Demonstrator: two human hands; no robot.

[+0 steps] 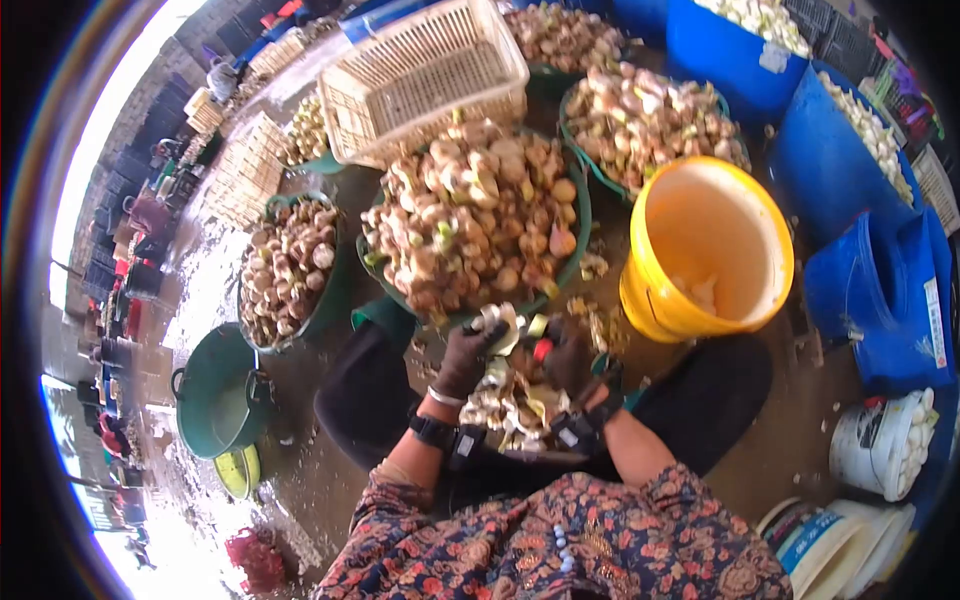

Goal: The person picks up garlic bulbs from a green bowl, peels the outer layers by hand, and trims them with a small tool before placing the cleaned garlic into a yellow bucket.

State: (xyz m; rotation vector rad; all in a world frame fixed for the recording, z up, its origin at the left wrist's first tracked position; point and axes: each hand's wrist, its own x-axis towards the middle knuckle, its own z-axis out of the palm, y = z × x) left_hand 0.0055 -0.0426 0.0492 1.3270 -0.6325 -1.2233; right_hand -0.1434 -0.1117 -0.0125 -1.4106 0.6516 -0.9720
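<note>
Both hands wear dark gloves and meet above my lap. My left hand [464, 358] is closed around a pale, partly peeled bulb [505, 326]. Close to it on the right, my right hand [568, 356] is closed on a small tool with a red part [543, 349]. Peeled skins [512, 408] lie in a pile below the hands, between my knees. Just beyond the hands stands a green tub heaped with unpeeled bulbs [470, 215]. A yellow bucket [650, 290] is to the right, with a few pale pieces inside.
An off-white crate [345, 120] rests behind the heaped tub. More tubs of bulbs [650, 120] stand around it. A green basin [218, 395] is at the left. Blue barrels [800, 150] line the right, above a white bucket [860, 445] of pale bulbs.
</note>
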